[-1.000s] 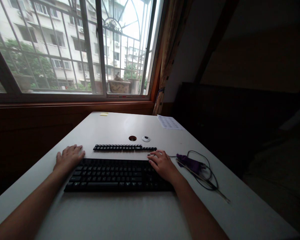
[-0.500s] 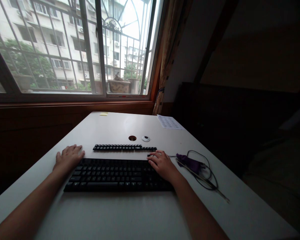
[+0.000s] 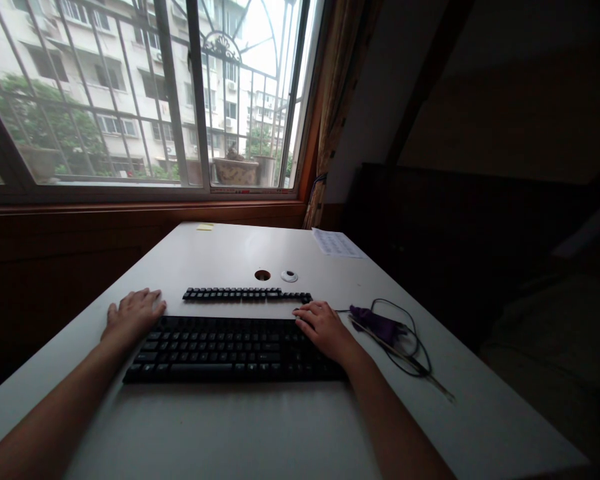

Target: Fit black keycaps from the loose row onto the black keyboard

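Left hand (image 3: 133, 315): flat and unclenched, resting on the top-left corner of the keyboard (image 3: 230, 348), grasping nothing.
Right hand (image 3: 324, 327): loosely open, fingers on the keyboard's top-right corner, grasping nothing.
Keyboard: spans between both hands, long axis left-right.
Key strip (image 3: 247, 294): just beyond the fingertips, parallel to the keyboard; right hand nearer.
Cable (image 3: 405, 347): just right of the right hand.

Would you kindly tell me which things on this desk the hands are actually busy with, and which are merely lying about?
In hand:
- black keyboard, left hand at its left end, right hand on its right end
- row of loose black keycaps just behind it

Lying about:
- purple cloth and black cable
- printed sheet
- yellow note
- white grommet cap beside the desk hole
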The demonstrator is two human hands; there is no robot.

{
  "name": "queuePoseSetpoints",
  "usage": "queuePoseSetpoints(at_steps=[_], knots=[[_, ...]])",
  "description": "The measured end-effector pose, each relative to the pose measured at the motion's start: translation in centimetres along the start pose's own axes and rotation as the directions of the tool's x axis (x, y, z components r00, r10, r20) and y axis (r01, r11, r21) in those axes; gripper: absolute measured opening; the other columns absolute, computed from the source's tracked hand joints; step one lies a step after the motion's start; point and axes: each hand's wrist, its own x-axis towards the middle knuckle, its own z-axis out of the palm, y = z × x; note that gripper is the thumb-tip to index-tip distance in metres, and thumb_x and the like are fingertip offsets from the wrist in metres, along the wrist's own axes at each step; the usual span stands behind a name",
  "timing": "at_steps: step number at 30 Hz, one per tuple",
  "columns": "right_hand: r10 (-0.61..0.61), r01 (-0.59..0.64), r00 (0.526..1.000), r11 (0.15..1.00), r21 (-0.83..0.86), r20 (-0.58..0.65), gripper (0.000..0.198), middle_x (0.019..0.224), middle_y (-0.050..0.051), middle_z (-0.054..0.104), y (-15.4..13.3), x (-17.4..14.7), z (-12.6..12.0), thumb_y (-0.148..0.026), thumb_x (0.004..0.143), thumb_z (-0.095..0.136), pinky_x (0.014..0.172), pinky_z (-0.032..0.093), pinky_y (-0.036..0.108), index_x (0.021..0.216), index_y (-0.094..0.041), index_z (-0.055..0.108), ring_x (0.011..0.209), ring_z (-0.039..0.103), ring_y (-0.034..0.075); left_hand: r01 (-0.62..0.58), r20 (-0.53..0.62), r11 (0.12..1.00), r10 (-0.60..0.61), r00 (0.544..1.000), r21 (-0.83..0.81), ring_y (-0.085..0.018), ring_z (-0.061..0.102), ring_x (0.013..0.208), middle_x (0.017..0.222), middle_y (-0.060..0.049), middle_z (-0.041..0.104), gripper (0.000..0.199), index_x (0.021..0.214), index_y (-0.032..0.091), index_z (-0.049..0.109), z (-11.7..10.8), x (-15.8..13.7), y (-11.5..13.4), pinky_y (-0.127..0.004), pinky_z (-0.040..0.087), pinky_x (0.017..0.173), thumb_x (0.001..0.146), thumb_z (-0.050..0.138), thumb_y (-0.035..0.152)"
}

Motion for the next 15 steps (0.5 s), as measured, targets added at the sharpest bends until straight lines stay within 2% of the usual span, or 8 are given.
queuePoseSetpoints(at_steps=[5,10,15], knots=[[-0.006,0.009,1.0,0.995,0.095,-0.028,0.031,0.129,0.008,0.074,0.0,0.0,-0.7,-0.035,0.107,0.055,0.114,0.043,0.049,0.13,-0.027,0.075,0.126,0.057,0.029,-0.006,-0.004,1.0,0.006,1.0,0.001,-0.041,0.029,0.157,0.169,-0.019,0.04,0.066,0.155,0.021,0.051,-0.1,-0.1,0.1,-0.07,0.026,0.121,0.102,0.029,0.053],[0.009,0.002,0.999,0.97,0.242,-0.046,0.03,0.12,0.008,0.076,0.6,-0.6,-2.5,-0.034,0.108,0.054,0.109,0.047,0.044,0.125,-0.026,0.076,0.119,0.062,0.027,-0.004,-0.002,1.0,0.004,1.0,0.016,-0.04,0.031,0.156,0.168,-0.019,0.04,0.067,0.155,0.021,0.05,0.0,0.0,0.0,-0.07,0.025,0.122,0.102,0.027,0.053],[0.036,-0.047,0.999,0.938,0.343,0.038,0.028,0.116,0.007,0.078,1.2,-1.9,-4.3,-0.038,0.106,0.057,0.103,0.05,0.042,0.118,-0.027,0.079,0.113,0.068,0.026,-0.009,-0.005,1.0,0.009,1.0,0.024,-0.04,0.031,0.156,0.169,-0.019,0.039,0.07,0.157,0.02,0.049,0.1,0.1,-0.1,-0.069,0.027,0.121,0.102,0.024,0.055]])
